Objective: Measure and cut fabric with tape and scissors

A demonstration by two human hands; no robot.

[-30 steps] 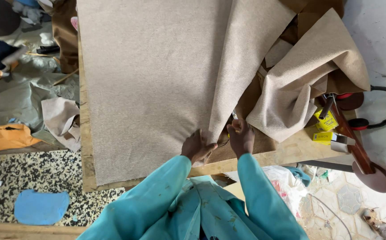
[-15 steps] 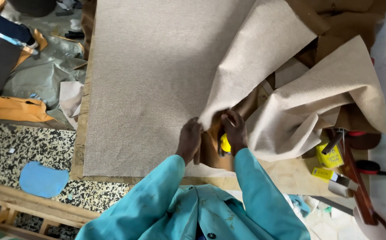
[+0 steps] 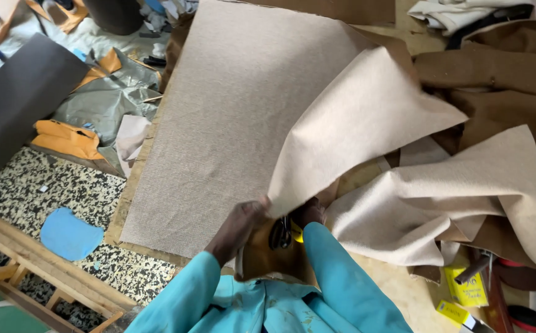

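A large sheet of beige fabric (image 3: 231,117) is lying flat on the wooden surface (image 3: 403,290), its long axis running away from the person, from the near edge toward the top of the view. Its right near corner is being lifted and folded back, so the paler underside is facing up and the raised flap is pointing toward the right and away.

The left hand (image 3: 240,225) is pinching the near edge of the fabric at the base of that flap, fingers curled around it. The right hand (image 3: 308,213) is mostly hidden under the flap; it is closing around the dark handles of a pair of scissors (image 3: 280,233), which are lying against a brown piece (image 3: 268,259) below the hands. Which way the blades are pointing cannot be told.

Compared with half a second ago, the flap is standing higher and wider, and the view is sitting closer over the fabric, with both hands nearer the bottom of the picture.

Counted: one flat beige sheet, one second crumpled beige piece (image 3: 453,203) to the right, one pair of scissors, two yellow boxes (image 3: 465,290) at the lower right, two teal sleeves (image 3: 342,277), one blue scrap (image 3: 67,233) on the speckled floor (image 3: 45,185).
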